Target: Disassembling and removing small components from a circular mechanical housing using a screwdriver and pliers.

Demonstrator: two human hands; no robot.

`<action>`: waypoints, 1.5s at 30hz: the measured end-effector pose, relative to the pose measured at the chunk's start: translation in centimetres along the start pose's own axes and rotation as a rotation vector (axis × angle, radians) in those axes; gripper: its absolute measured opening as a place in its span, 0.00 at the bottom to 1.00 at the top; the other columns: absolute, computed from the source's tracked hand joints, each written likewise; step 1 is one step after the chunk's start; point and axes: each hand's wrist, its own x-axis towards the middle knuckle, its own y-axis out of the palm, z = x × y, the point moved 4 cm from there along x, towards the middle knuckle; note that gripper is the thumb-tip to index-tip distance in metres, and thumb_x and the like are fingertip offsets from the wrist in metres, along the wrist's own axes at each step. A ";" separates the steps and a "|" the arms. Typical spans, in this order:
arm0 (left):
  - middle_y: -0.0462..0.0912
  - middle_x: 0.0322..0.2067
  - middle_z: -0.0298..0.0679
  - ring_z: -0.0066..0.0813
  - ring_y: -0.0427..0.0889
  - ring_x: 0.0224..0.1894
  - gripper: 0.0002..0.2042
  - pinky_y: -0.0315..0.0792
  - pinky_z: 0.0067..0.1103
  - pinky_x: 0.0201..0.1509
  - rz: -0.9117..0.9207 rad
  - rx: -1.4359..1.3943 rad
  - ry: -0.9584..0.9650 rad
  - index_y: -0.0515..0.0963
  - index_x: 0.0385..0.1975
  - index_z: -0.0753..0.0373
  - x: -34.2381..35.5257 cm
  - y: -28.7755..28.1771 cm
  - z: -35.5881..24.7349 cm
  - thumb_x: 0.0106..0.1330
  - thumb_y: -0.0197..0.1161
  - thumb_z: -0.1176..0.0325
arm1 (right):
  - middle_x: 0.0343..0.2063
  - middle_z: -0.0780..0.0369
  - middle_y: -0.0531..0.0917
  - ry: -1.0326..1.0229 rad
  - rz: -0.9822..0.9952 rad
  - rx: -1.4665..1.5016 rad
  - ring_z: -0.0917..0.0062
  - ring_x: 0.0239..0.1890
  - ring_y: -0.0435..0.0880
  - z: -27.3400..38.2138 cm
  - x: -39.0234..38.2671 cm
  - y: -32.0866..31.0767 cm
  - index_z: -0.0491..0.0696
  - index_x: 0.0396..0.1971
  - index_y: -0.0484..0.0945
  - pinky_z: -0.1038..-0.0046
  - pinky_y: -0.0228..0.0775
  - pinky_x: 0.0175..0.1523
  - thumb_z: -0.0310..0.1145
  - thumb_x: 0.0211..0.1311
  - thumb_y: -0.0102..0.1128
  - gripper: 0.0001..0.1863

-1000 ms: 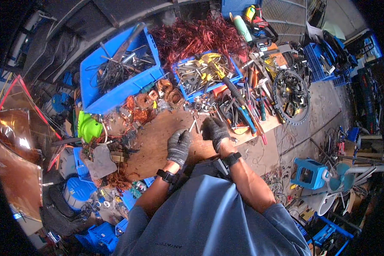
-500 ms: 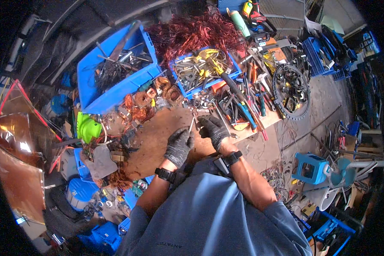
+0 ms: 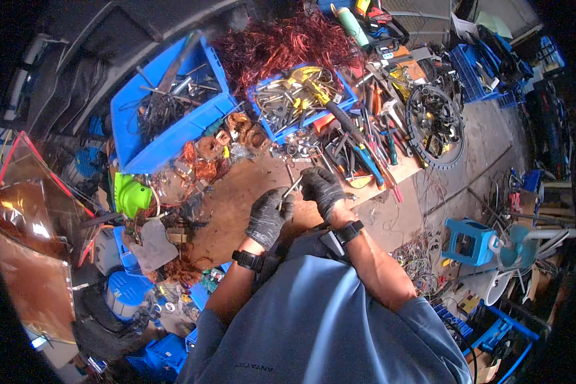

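My left hand [image 3: 269,214], in a dark grey glove, is closed on a thin pale metal rod [image 3: 290,189] that slants up to the right. My right hand [image 3: 323,192], gloved the same, is closed at the rod's upper end, just right of my left hand. Both are over the brown wooden board [image 3: 230,217]. Just beyond the rod lies another short narrow piece [image 3: 288,170], too small to make out. Loose small metal parts [image 3: 294,150] and a pile of hand tools [image 3: 358,153] lie beyond my hands.
A large blue bin [image 3: 134,147] of metal scrap, a smaller blue crate [image 3: 278,134] of parts, copper coils [image 3: 208,147] and reddish wire [image 3: 281,45] stand behind. A ring-shaped tray [image 3: 425,153] of parts sits right, a green plastic housing [image 3: 128,195] left, a fan [image 3: 518,243] far right.
My left hand has risen toward my right hand with the rod in it. The rod has tilted rightward and now reaches my right hand's fingers.
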 end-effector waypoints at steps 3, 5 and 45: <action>0.84 0.33 0.42 0.34 0.84 0.36 0.12 0.78 0.29 0.41 0.045 -0.067 -0.084 0.80 0.43 0.65 -0.1 0.1 0.0 0.59 0.68 0.73 | 0.25 0.70 0.79 -0.005 -0.014 0.105 0.82 0.23 0.73 -1.0 0.4 -1.3 0.48 0.36 0.83 0.77 0.68 0.28 0.39 0.70 0.63 0.10; 0.84 0.34 0.41 0.32 0.84 0.37 0.11 0.79 0.27 0.42 0.076 -0.122 -0.116 0.80 0.43 0.64 -0.2 0.5 0.4 0.61 0.67 0.73 | 0.27 0.69 0.80 0.026 -0.022 0.159 0.82 0.25 0.76 -2.4 0.8 -2.5 0.48 0.39 0.82 0.77 0.70 0.30 0.36 0.69 0.64 0.08; 0.78 0.21 0.28 0.17 0.72 0.17 0.08 0.66 0.16 0.20 -0.022 -1.035 -0.832 0.79 0.28 0.55 3.7 3.6 6.9 0.68 0.64 0.62 | 0.28 0.64 0.81 0.186 -0.236 0.325 0.75 0.23 0.78 -4.0 -0.6 -6.1 0.47 0.41 0.80 0.73 0.71 0.26 0.37 0.68 0.64 0.10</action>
